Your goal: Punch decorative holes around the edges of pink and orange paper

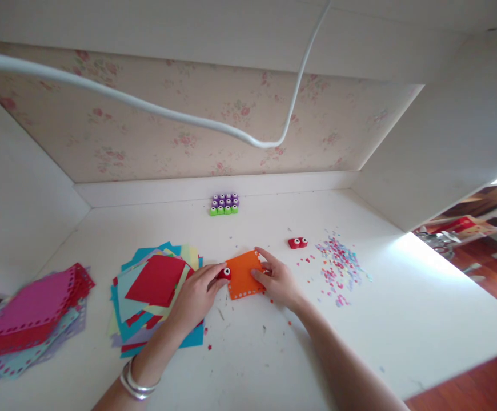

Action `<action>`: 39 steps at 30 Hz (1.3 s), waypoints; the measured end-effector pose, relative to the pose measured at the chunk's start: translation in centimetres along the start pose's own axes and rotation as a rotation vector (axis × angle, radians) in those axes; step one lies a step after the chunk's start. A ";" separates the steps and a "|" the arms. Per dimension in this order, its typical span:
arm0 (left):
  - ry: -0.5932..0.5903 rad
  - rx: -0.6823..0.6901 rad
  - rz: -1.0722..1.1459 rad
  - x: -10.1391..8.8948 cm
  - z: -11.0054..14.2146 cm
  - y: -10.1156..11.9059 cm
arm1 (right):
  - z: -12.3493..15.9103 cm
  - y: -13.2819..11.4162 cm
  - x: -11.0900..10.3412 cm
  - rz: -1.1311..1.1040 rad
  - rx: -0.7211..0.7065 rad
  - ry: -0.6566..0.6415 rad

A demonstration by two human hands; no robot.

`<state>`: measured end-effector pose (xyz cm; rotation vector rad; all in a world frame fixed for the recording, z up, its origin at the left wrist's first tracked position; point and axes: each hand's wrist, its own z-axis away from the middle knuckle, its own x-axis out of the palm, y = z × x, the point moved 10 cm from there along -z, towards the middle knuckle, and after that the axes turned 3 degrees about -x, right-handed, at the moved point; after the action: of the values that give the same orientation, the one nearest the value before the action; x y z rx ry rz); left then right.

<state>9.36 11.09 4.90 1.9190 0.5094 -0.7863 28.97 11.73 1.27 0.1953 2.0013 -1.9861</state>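
Note:
An orange sheet of paper [243, 274] lies in front of me, with a row of punched holes along its near edge and more at its right side. My left hand [199, 290] grips a small red craft punch [224, 274] at the paper's left edge. Thumb and fingers of my right hand [278, 279] pinch the sheet's right edge. Whether the punch is clamped over the paper or only beside it I cannot tell. Silver bangles [136, 381] circle my left wrist.
Coloured paper squares [156, 279] are piled left of centre, and hole-edged sheets [34, 299] lie farther left. Purple and green punches [224, 204] stand in rows near the back wall. Two red punches [297, 243] sit right of the paper, beside scattered confetti [340, 262]. A white cable [167, 108] hangs overhead.

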 end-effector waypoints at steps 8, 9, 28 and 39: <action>-0.014 -0.010 -0.024 -0.3 0.0 0.2 | 1.1 -4.6 -1.8 0.669 -0.395 0.192; -0.019 -0.009 -0.026 -0.2 -0.1 0.3 | 1.1 -4.6 -1.2 0.705 -0.423 0.148; -0.024 -0.022 -0.009 -0.3 0.0 0.5 | 1.0 -4.2 1.2 0.791 -0.434 0.002; -0.111 -0.260 0.115 0.1 -1.8 -1.0 | 1.0 -4.2 1.2 0.812 -0.424 -0.008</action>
<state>9.36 13.15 4.78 1.6403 0.4079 -0.7106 26.62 10.46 4.91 0.7494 1.8512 -1.0438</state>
